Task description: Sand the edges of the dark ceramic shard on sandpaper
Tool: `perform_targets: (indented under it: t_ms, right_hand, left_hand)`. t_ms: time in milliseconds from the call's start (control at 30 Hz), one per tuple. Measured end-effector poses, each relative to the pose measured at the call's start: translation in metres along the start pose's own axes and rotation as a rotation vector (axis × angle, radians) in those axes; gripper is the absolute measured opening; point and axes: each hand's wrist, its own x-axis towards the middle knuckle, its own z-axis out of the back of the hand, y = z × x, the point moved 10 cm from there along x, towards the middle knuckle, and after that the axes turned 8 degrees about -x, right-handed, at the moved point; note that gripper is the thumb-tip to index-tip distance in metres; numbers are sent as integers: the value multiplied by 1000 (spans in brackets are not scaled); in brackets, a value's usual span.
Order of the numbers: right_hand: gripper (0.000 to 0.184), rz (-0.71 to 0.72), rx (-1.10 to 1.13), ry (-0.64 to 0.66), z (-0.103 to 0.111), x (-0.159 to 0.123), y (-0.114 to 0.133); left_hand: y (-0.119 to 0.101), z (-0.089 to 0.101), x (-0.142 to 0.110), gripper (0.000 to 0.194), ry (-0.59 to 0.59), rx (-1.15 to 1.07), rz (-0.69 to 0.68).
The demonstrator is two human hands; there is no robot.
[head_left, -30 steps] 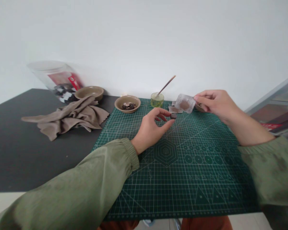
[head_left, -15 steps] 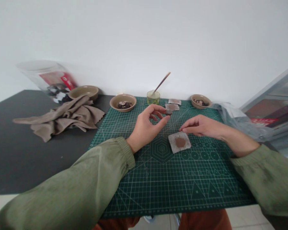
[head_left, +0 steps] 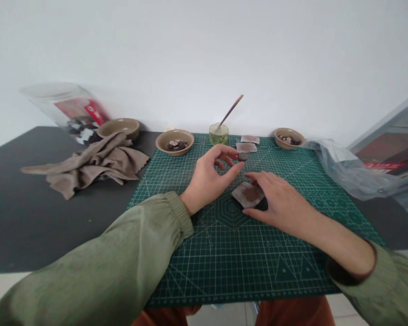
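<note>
My left hand (head_left: 214,175) pinches a small dark round disc (head_left: 242,156) between thumb and fingertips, above the green cutting mat (head_left: 197,253). Below and to its right is a square grey pad (head_left: 240,195) with a brown patch in its middle. My right hand (head_left: 275,197) spans this pad with fingers spread, the fingertips by its far edge and the thumb by its near edge. Whether they press on it, I cannot tell. Two similar pads (head_left: 246,147) lie farther back, near a greenish glass (head_left: 219,136) with a thin stick (head_left: 231,110) leaning in it.
Small dark and pale pieces lie in a left bowl (head_left: 159,144) and a right bowl (head_left: 279,141). On the black table's left are a brown cloth (head_left: 98,165), another bowl (head_left: 122,124) and a tilted clear jar (head_left: 54,102). A clear plastic bag (head_left: 347,174) lies at right.
My right hand has let go of the pad's far corner and spread around the pad. The pad has turned and shifted slightly left. My left hand still holds the disc.
</note>
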Motion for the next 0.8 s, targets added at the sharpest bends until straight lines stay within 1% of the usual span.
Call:
perform_targets:
  t_ms: [67, 133, 200, 300, 367, 433, 467, 567, 667, 733, 767, 800]
  right_hand:
    - [81, 116, 116, 30, 2, 0, 2]
    - [86, 176, 206, 62, 8, 1, -4]
    - [79, 129, 263, 25, 20, 6, -20]
    - [55, -17, 415, -138, 36, 15, -45]
    - [46, -65, 557, -211, 35, 19, -52]
    - [44, -53, 642, -239, 29, 23, -51]
    - [42, -31, 647, -246, 27, 25, -48]
    - [27, 33, 599, -290, 25, 25, -40]
    - [20, 38, 608, -314, 25, 23, -40]
    - [18, 10, 631, -301, 23, 21, -44]
    - [18, -17, 637, -284, 21, 20, -48]
    - [18, -47, 638, -268, 20, 19, -52]
  left_hand:
    - [1, 0, 0, 18, 8, 3, 4]
    - [1, -1, 0, 19, 20, 12, 8]
    - [0, -1, 0, 20, 32, 26, 1]
    - [-3, -5, -1, 21, 74, 47, -11]
    - [-2, -10, -2, 20, 125, 54, 0]
    - [-1, -15, -3, 18, 174, 53, 16]
    - [0, -18, -4, 18, 194, 53, 22]
    - [3, -23, -7, 18, 231, 48, 40]
    - [6, -24, -7, 17, 248, 34, 78]
    - [5, -23, -6, 27, 279, 48, 93]
    - [3, -25, -6, 35, 330, 73, 85]
    - [0, -29, -7, 43, 413, 112, 63]
